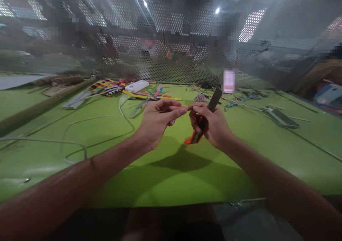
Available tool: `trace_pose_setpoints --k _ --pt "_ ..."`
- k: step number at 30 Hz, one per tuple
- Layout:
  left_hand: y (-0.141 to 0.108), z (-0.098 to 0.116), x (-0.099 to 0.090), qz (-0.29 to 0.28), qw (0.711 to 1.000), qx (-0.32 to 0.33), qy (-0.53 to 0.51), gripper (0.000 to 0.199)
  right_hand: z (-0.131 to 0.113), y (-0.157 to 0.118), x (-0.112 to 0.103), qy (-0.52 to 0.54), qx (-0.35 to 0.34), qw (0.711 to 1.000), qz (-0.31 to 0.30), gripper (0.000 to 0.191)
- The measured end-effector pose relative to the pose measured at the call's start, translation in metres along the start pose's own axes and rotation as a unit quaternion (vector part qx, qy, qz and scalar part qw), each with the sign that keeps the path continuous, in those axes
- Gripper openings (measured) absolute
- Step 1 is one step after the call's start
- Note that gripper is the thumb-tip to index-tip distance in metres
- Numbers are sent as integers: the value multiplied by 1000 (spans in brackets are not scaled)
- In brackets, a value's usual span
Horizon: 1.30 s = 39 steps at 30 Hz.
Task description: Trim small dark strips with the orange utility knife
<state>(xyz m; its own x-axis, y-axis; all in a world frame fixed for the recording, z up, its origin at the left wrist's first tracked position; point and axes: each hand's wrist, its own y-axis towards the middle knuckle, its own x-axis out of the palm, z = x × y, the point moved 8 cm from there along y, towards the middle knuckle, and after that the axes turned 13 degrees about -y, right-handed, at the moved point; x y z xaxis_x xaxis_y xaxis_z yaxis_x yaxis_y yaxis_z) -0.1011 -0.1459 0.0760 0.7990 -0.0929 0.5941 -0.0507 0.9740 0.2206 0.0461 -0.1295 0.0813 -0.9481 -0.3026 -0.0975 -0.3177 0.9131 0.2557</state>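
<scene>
Both of my hands are raised over the middle of the green table, their fingertips almost touching. My left hand [162,118] pinches something thin that I cannot make out clearly. My right hand [210,121] is closed round a dark tool [215,98] with orange-red edging [193,137] at its lower end. The tool's dark flat part points up and away, and its middle is hidden by the fingers. Thumb and forefinger of my right hand also meet near the left fingertips. Behind the hands lies a small purplish ball of strands [200,98].
The green table [171,184] holds colourful strips [155,95], a woven piece [107,86], a white device [137,86] with a cable [93,117], and a long pole [48,105] at left. A grey-green case [281,117] lies right. Perforated metal [181,70] stands behind.
</scene>
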Motion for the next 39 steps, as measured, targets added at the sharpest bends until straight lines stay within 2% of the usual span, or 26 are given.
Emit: trace_pose_setpoints --k 5,9,13,14,17,22,29,34,39 --pt "6 0 -2 -6 1000 -7 -12 34 6 4 4 51 58 994 -71 23" --pt "7 3 0 -4 1000 -16 -27 30 10 6 2 36 74 994 -74 20" --pt "10 1 0 -15 998 -36 -45 22 9 7 0 -1 58 995 -82 53" --pt "11 0 0 -19 998 -42 -52 21 9 7 0 -8 58 994 -89 53" --pt "11 -2 0 -27 995 -58 -72 24 10 6 2 -18 69 992 -108 34" --pt "4 1 9 -56 993 -71 -71 33 9 5 9 -15 62 991 -122 31" --pt "-2 -3 14 -94 993 -70 -28 34 -3 -3 15 -74 -1 992 -107 25" --pt "-1 -7 10 -83 995 -60 -4 33 -11 -7 16 -103 -34 989 -102 19" --pt "0 -4 10 -71 997 -44 7 32 -16 -7 14 -148 -51 983 -92 22"
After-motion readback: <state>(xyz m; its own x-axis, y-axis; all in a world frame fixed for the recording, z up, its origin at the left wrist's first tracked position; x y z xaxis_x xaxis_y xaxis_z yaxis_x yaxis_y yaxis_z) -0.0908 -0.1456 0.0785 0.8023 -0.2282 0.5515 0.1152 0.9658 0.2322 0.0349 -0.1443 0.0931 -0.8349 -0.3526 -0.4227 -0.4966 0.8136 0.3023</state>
